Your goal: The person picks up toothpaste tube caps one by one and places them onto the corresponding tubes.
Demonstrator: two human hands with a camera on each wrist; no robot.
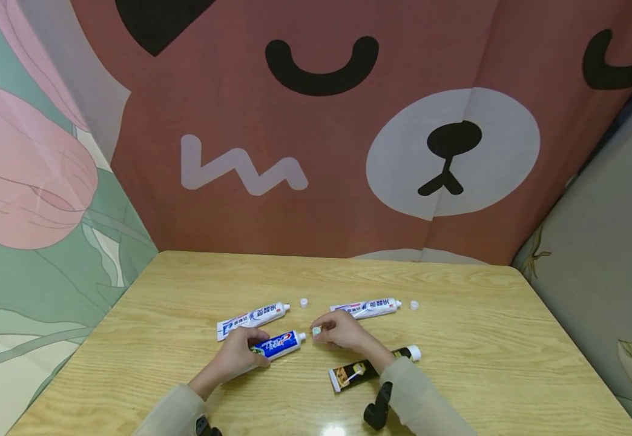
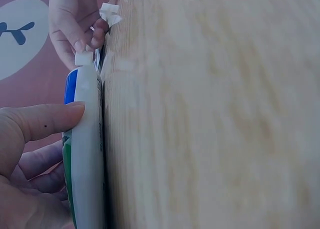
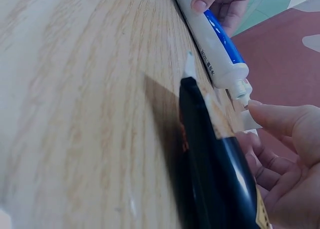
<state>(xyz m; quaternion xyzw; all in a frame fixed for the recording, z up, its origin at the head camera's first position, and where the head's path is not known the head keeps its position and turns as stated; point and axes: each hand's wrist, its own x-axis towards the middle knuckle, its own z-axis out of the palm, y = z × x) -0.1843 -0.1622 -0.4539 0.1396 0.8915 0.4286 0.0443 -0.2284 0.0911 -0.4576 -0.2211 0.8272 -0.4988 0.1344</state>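
blue tube (image 1: 283, 344) partly behind left fingers (image 1: 256, 333), sleeves (image 1: 171, 412) cropped

- Head view: from high up, facing forward and down across the table (image 1: 485, 351) to the bear-print cloth (image 1: 327, 133); farthest and widest.
- Left wrist view: low, close, facing along the blue-and-white tube (image 2: 87, 149) towards the right hand (image 2: 75, 21).
- Right wrist view: low, very near the black tube (image 3: 215, 169), facing the left hand (image 3: 227, 6).
- Both wrist views share the blue-and-white tube and both hands.
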